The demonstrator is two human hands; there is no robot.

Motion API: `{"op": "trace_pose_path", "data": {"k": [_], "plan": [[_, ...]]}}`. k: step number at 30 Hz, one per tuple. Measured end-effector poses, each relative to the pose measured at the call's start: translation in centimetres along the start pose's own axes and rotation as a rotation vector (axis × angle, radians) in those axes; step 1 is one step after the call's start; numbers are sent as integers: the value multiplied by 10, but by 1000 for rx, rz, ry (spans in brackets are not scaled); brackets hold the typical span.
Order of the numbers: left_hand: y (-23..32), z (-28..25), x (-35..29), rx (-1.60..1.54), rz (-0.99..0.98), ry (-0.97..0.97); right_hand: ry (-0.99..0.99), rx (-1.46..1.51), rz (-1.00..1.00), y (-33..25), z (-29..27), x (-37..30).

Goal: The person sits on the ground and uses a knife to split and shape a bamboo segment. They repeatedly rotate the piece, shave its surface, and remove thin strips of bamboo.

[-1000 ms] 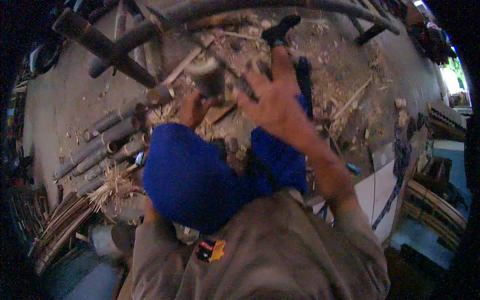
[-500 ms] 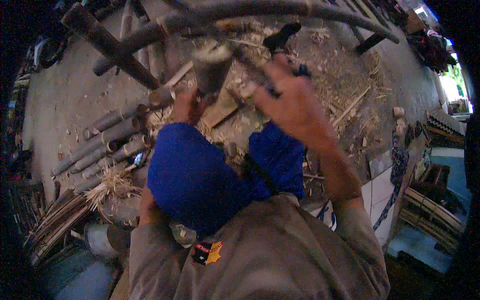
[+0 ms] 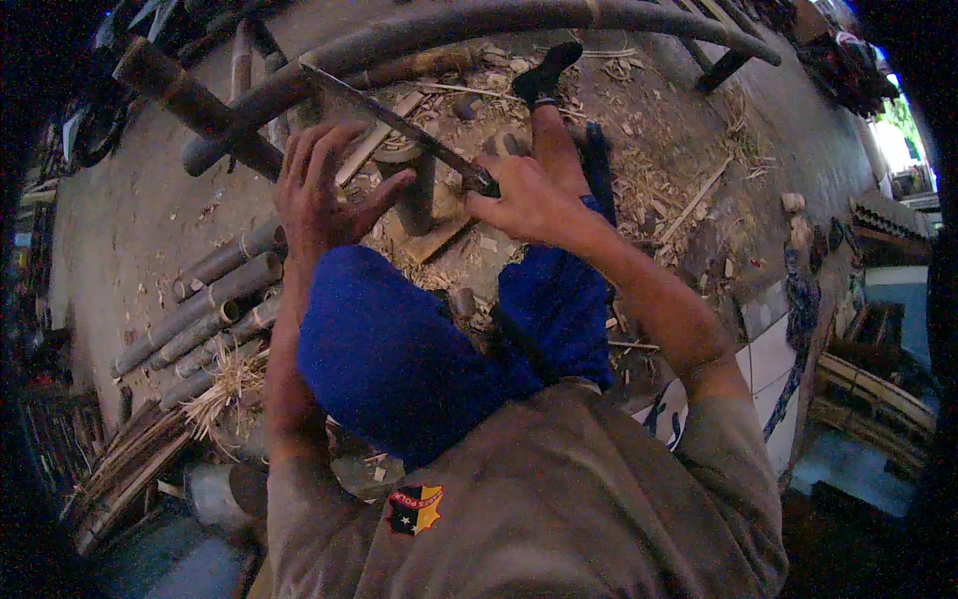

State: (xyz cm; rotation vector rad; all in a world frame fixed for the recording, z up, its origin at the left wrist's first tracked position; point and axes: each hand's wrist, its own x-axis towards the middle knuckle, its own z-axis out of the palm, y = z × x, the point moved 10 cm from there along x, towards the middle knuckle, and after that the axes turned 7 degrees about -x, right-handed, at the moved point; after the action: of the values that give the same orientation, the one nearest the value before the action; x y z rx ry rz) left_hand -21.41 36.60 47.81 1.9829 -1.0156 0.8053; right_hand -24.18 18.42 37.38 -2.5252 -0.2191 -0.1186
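Note:
My right hand point(image 3: 527, 197) grips the handle of a machete point(image 3: 401, 124), its long dark blade slanting up and left. Beneath the blade, a short thick bamboo piece point(image 3: 414, 200) stands on end on a wooden board point(image 3: 431, 243). My left hand point(image 3: 321, 187) is raised just left of the bamboo piece, fingers spread and holding nothing. Part of the bamboo's pale top end is hidden behind the blade.
Several cut bamboo poles point(image 3: 232, 292) lie at the left, above a bundle of split strips point(image 3: 140, 469). A curved bamboo frame point(image 3: 449, 25) crosses the far side. Wood shavings point(image 3: 639, 190) litter the floor around my outstretched foot point(image 3: 549, 75).
My left hand has let go of the bamboo piece and risen up and left, fingers opening. The machete and my right hand, blurred before, now show sharply, the hand slightly lower and nearer.

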Motion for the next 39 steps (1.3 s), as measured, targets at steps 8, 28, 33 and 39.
{"op": "trace_pose_path", "data": {"k": [8, 28, 33, 39], "plan": [[-25, 80, 3, -30, -35, -326, 224, -369, -67, 34, -24, 9], [-24, -39, 84, 46, 292, 323, 0, -230, -32, -18, -29, -1], [-52, 5, 119, 281, 175, -509, 10, -154, -5, -32, -45, -6], [-96, 100, 34, 347, 114, -270, -125, -135, -36, 50, 58, -9]]}}
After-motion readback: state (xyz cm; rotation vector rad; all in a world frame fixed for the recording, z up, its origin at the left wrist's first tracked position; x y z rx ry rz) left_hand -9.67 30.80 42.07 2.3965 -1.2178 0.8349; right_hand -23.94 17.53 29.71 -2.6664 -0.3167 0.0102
